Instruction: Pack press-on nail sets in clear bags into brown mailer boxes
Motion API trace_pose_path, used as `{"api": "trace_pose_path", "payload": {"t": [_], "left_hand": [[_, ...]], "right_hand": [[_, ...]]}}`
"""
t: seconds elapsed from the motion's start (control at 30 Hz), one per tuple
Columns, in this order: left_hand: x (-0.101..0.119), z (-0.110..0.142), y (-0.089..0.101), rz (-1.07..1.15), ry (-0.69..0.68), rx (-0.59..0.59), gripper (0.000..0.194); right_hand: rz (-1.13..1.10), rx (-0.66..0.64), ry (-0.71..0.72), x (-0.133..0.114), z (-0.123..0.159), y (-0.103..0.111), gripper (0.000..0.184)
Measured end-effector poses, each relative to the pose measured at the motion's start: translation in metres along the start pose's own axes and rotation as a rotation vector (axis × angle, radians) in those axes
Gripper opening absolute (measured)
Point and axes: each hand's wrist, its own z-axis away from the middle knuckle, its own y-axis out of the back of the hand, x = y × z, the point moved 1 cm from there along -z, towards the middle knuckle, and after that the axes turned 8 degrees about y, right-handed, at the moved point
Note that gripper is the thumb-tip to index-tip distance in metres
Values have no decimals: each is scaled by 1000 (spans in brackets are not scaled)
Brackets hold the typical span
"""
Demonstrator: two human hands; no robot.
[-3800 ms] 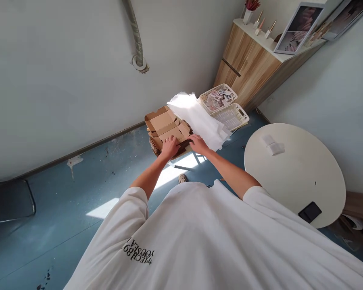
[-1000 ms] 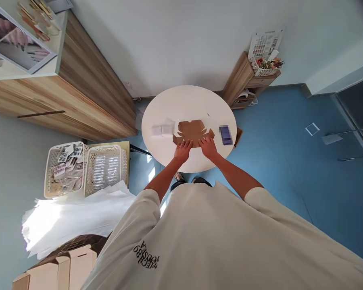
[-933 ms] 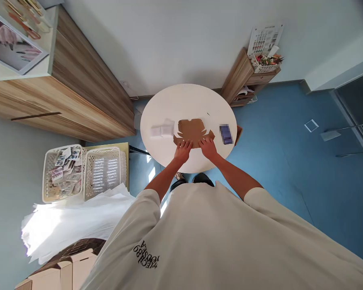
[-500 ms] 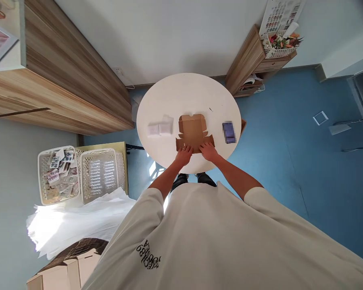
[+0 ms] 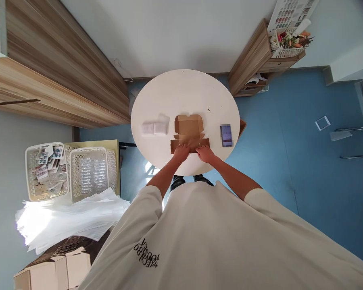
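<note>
1. Cardboard blank (image 5: 189, 128): matte brown, creased, with notched flaps; it lies on the smooth, round white table (image 5: 184, 88), between a pale, translucent-looking packet (image 5: 160, 128) and a blurred violet item (image 5: 226, 135).
2. Left hand (image 5: 182, 152) and right hand (image 5: 205, 153): I have them side by side on the near panel, probably to steady it evenly.
3. Fingers: bent over the cardboard; whether pinching or merely pressing, I cannot tell.

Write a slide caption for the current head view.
Left hand and right hand at the near edge of an unfolded cardboard box.
</note>
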Motion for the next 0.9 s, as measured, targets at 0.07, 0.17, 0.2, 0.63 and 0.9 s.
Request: {"api": "trace_pose_path", "payload": {"t": [0.07,0.17,0.2,0.63,0.9], "left_hand": [[0,-5,6,23,17,-30,43],[-1,-8,9,29,28,-43,45],[-1,-8,9,29,28,-44,46],[7,1,17,90,96,-80,46],[11,4,21,142,92,-6,59]], "right_hand": [[-24,2,-7,2,-4,7,36],[-86,117,-105,13,-16,24,37],[-118,197,-168,20,-21,31,39],[-534,461,-509,73,-78,65,20],[-674,535,-527,76,-68,67,20]]}}
